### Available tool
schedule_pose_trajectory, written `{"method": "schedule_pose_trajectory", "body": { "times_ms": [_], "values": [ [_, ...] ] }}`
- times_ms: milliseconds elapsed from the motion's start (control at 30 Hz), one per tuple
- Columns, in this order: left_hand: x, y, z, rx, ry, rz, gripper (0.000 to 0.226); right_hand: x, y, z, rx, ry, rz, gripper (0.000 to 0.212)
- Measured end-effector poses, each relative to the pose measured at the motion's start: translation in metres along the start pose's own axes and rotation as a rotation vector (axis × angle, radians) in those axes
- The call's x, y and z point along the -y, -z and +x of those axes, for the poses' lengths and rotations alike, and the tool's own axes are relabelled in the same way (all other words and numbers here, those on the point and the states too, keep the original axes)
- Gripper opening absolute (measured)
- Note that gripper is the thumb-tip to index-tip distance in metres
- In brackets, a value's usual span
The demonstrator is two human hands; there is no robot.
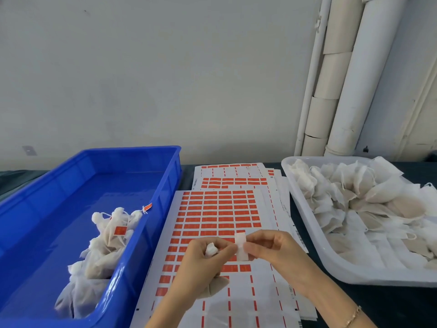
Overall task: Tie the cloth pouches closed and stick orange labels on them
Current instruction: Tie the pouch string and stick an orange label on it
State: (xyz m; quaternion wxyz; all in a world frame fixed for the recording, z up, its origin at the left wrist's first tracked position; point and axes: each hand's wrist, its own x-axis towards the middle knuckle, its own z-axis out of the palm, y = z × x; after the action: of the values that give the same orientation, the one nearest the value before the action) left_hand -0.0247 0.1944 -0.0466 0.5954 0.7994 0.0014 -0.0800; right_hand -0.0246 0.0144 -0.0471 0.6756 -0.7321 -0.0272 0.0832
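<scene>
Cloth pouch (217,286), beige with a bunched white top, hangs in my left grip (201,263), fingers curled round its neck, over the label sheet (212,209) near the worktop's (402,304) front edge, about midway along. My right grip (276,249) pinches a label (241,247), pale side towards me, just beside the left fingertips. The sheet shows rows of orange labels, its nearest rows mostly bare. A blue crate (165,185) at the worktop's left edge holds tied pouches (106,245), one showing an orange label. A white tray (331,263) at the right edge is heaped with loose pouches (354,197), strings trailing.
</scene>
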Motion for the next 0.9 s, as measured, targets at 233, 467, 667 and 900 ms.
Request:
{"method": "schedule_pose_trajectory", "body": {
  "times_ms": [233,467,667,900],
  "values": [
    [-0.0014,0.002,0.0,-0.052,-0.053,0.071,0.008,0.0023,0.0008,-0.0003,-0.052,0.079,-0.075,0.014],
    [-0.0016,0.0053,-0.0005,0.009,-0.042,0.075,0.006,0.0034,0.0047,0.0007,-0.016,0.252,-0.302,0.013],
    [-0.001,0.0049,0.0005,0.048,0.002,0.092,0.005,0.0008,0.005,0.0004,-0.034,0.309,-0.375,0.011],
    [0.0,0.0049,0.0011,0.07,0.085,-0.026,0.009,0.0017,0.0035,-0.0048,-0.101,0.46,-0.479,0.011]
  ]
}}
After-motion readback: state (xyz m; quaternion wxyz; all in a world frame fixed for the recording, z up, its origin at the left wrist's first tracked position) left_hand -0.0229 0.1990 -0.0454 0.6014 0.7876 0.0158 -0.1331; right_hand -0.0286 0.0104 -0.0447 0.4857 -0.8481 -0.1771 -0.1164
